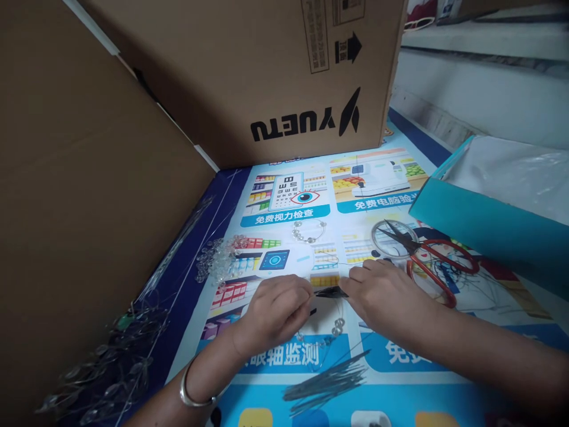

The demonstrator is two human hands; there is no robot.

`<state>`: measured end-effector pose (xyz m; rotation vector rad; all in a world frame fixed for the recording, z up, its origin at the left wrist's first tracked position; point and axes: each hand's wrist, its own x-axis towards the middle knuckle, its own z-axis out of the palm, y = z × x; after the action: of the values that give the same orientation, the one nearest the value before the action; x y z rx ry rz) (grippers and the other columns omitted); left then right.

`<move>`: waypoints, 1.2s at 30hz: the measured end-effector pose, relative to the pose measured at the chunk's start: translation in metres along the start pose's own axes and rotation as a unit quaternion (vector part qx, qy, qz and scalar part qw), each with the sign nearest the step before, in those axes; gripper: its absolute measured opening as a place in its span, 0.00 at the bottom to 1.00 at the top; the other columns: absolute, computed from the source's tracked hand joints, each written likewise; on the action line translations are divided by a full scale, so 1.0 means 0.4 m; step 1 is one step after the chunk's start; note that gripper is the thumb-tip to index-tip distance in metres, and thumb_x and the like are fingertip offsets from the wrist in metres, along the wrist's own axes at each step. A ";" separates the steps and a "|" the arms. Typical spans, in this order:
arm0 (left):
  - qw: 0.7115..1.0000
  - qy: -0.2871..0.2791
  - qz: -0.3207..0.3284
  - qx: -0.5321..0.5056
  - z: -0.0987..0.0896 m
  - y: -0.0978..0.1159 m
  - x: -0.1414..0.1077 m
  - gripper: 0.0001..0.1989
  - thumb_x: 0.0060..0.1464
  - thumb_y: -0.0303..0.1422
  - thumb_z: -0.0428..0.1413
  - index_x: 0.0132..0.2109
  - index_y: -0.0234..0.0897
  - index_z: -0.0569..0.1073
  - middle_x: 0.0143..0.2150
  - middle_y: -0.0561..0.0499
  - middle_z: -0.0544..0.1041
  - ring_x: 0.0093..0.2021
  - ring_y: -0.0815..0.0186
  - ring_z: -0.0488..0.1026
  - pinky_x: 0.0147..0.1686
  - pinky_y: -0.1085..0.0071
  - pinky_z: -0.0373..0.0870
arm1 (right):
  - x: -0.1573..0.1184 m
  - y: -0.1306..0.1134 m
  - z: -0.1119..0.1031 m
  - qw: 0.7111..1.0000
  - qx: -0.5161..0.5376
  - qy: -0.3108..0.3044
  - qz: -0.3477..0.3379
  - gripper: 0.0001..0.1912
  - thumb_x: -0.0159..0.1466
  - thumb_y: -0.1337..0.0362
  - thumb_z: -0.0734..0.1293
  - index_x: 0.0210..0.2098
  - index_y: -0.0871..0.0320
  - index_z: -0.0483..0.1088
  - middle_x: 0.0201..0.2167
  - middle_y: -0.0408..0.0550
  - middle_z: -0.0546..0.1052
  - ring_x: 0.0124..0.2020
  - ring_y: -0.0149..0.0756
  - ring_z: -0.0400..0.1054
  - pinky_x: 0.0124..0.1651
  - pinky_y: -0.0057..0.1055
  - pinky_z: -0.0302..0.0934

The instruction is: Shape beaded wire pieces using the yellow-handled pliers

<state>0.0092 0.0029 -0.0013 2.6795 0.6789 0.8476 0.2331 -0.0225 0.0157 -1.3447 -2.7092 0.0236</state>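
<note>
My left hand [278,305] is closed in the lower middle, fingers curled, pinching a thin strand whose details are too small to tell. Facing it, my right hand [377,296] is closed around a small dark pointed tool [329,292], whose tip points toward the left fingers. Beneath the hands hangs or lies a strand with clear beads [338,325]. A beaded loop [311,239] lies beyond them. Left of my hands is a pile of clear beads [216,261]. A bundle of dark wires [326,382] rests nearer to me.
Red-handled scissors [429,252] lie by a round clear dish [386,238] at the right. A teal box [484,216] stands beyond my right forearm. Large cardboard [178,83] walls off the back and left. Beaded wire pieces [111,367] are along the left edge.
</note>
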 end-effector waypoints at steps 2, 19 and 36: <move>1.000 0.001 0.019 0.013 -0.001 -0.001 0.000 0.10 0.47 0.18 0.53 0.34 0.35 0.63 0.32 0.50 0.74 0.34 0.68 0.70 0.32 0.71 0.66 | 0.001 0.000 -0.002 1.000 0.003 -0.005 -0.001 0.05 0.60 0.70 0.60 0.30 0.57 0.67 0.27 0.46 0.71 0.29 0.36 0.59 0.31 0.34 0.44; 0.992 0.019 0.096 0.083 -0.001 0.000 -0.003 0.09 0.47 0.20 0.54 0.35 0.36 0.64 0.33 0.49 0.74 0.34 0.67 0.70 0.32 0.70 0.69 | -0.003 -0.001 -0.006 1.000 0.012 -0.002 0.003 0.04 0.59 0.70 0.62 0.29 0.58 0.67 0.27 0.46 0.70 0.30 0.37 0.60 0.31 0.34 0.45; 0.984 -0.039 0.124 0.119 -0.005 0.002 -0.001 0.07 0.49 0.21 0.52 0.35 0.36 0.65 0.34 0.49 0.74 0.33 0.67 0.70 0.31 0.69 0.67 | -0.003 0.001 -0.008 1.000 0.018 -0.012 0.000 0.05 0.59 0.70 0.61 0.30 0.57 0.68 0.28 0.46 0.71 0.30 0.37 0.61 0.30 0.34 0.45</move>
<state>0.0083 0.0022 0.0004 3.0440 0.4592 0.7558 0.2345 -0.0232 0.0188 -1.3434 -2.7137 0.0896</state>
